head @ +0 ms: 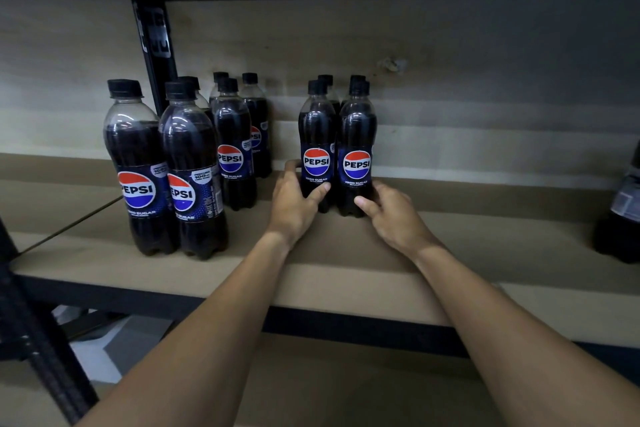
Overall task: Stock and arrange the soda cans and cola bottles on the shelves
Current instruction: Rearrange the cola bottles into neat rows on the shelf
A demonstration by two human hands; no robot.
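Left grip [294, 199] wraps the left front bottle [317, 149] low down, thumb across the front below the label. Right grip [393, 213] does the same on the right front bottle [356, 149]. Both bottles are upright on the shelf [485, 236] and touching side by side, with a rear pair [325, 80] tight behind them.

Sweep, left to right:
- left cluster [188, 177] of cola bottles stands by the post [152, 45], in loose rows
- a gap, then the held block of four
- bare shelf, then an edge bottle [620, 218], partly cut off

No cans in view.

Step looks like squaring up the four-block, not loading new stock. Next move probably slides the block left or back into line with the left cluster. That needs even push from both sides, kept low, so nothing tips.
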